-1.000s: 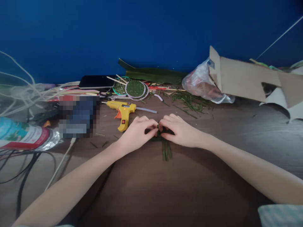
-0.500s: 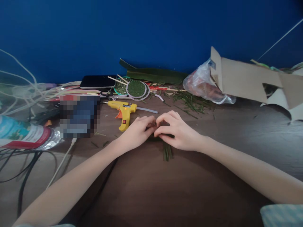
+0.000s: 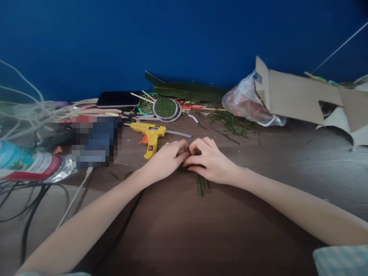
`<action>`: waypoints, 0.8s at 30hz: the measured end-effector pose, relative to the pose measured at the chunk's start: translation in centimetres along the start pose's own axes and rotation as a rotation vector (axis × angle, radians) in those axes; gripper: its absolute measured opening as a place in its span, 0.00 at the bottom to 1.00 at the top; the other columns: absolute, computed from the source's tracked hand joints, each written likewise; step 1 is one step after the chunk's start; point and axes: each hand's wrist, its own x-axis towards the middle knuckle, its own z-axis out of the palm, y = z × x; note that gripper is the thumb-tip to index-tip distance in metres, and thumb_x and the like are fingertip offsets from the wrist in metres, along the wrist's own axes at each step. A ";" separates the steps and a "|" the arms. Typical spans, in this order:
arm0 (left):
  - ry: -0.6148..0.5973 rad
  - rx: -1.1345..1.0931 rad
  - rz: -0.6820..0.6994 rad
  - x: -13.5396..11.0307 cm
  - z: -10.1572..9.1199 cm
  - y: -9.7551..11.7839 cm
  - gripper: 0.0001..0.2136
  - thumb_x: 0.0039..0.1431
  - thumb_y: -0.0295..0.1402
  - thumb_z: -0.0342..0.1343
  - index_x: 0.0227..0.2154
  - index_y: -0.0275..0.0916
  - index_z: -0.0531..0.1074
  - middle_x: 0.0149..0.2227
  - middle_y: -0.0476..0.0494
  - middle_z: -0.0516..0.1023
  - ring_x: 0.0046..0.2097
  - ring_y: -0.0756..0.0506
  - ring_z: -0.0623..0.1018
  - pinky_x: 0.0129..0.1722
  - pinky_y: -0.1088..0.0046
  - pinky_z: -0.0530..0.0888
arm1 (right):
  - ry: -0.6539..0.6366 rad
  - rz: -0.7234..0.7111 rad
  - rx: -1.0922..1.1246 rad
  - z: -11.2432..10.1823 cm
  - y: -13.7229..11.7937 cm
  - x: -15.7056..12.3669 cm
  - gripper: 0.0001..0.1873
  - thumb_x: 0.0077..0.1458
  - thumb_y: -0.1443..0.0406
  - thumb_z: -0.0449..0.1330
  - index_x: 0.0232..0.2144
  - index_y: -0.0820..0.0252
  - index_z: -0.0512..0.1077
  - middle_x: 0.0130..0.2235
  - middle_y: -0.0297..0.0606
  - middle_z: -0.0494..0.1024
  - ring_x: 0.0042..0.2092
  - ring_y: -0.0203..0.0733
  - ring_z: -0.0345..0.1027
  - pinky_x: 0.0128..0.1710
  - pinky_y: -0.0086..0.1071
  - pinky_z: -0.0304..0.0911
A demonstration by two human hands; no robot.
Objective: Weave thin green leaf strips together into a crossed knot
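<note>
My left hand [image 3: 168, 159] and my right hand [image 3: 212, 161] meet fingertip to fingertip at the middle of the table. Their fingers are closed on narrow green leaf strips [image 3: 203, 187], whose ends stick out toward me under my right palm. Most of the piece between the fingers is hidden, so I cannot tell its shape. Just left of and beyond my left hand lies a yellow glue gun [image 3: 153, 134] with an orange trigger, a small light on and a glue stick [image 3: 179, 133] in its rear.
Round green pieces with pale rims [image 3: 166, 109], a black phone [image 3: 118, 99], a long leaf [image 3: 189, 92] and leaf scraps [image 3: 234, 123] line the back. At right stand a plastic bag [image 3: 244, 101] and cardboard box [image 3: 299, 94]. A bottle [image 3: 31, 163] and cables lie left.
My right hand's fingers have moved slightly left and closed in against my left fingertips. Both hands stay over the leaf strips, and the other things have not moved.
</note>
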 end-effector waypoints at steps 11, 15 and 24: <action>-0.011 0.021 -0.002 0.0 0.1 0.0 0.04 0.57 0.30 0.46 0.29 0.39 0.64 0.31 0.51 0.72 0.35 0.48 0.72 0.37 0.71 0.66 | 0.011 -0.062 -0.035 0.2 0.0 0.1 0.12 0.57 0.67 0.52 0.32 0.52 0.77 0.34 0.38 0.62 0.39 0.42 0.51 0.38 0.37 0.48; -0.010 0.026 0.005 0.0 0.1 -0.1 0.04 0.57 0.30 0.45 0.29 0.39 0.64 0.31 0.51 0.71 0.35 0.48 0.71 0.38 0.71 0.66 | 0.021 -0.057 -0.036 0.2 -0.1 0.0 0.12 0.58 0.66 0.52 0.32 0.54 0.77 0.34 0.39 0.62 0.39 0.42 0.51 0.37 0.37 0.48; -0.004 0.026 0.000 0.1 0.2 0.0 0.05 0.55 0.30 0.44 0.25 0.39 0.60 0.26 0.52 0.67 0.31 0.49 0.68 0.36 0.71 0.65 | 0.008 -0.079 -0.077 0.7 -0.4 0.2 0.13 0.56 0.70 0.52 0.35 0.51 0.75 0.34 0.39 0.62 0.38 0.42 0.49 0.36 0.36 0.46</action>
